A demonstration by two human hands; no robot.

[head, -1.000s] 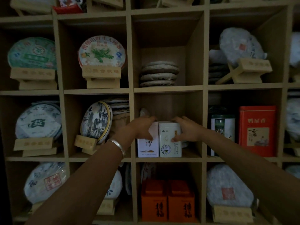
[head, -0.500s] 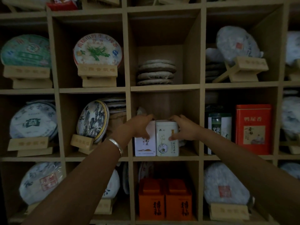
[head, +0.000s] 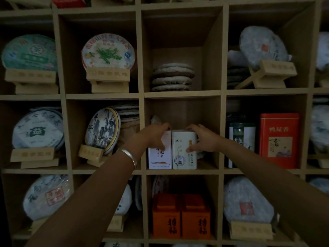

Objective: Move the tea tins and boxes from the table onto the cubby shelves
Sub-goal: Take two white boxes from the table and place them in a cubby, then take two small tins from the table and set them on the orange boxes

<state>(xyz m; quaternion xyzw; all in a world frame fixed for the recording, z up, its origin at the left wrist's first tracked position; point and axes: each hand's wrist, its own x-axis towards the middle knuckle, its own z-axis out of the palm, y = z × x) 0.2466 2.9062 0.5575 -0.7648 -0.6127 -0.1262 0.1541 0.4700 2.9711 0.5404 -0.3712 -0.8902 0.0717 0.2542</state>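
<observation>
Two tea containers stand side by side at the front of the middle cubby (head: 181,172). The left one is a white box (head: 159,157) with dark characters. The right one is a cream tin (head: 183,155) with a round emblem. My left hand (head: 154,136) grips the white box around its top, thumb on the front face. My right hand (head: 201,139) grips the cream tin at its top right corner, fingers over the lid and thumb on the front. Both stand upright and touch each other.
Two orange tins (head: 181,216) fill the cubby below. A stack of tea cakes (head: 172,77) lies in the cubby above. To the right stand a green-and-white canister (head: 242,138) and a red tin (head: 279,139). Wrapped tea cakes on wooden stands (head: 108,75) occupy the other cubbies.
Both hands stay on the box and tin in the middle cubby; they have barely shifted. The camera view has drifted slightly.
</observation>
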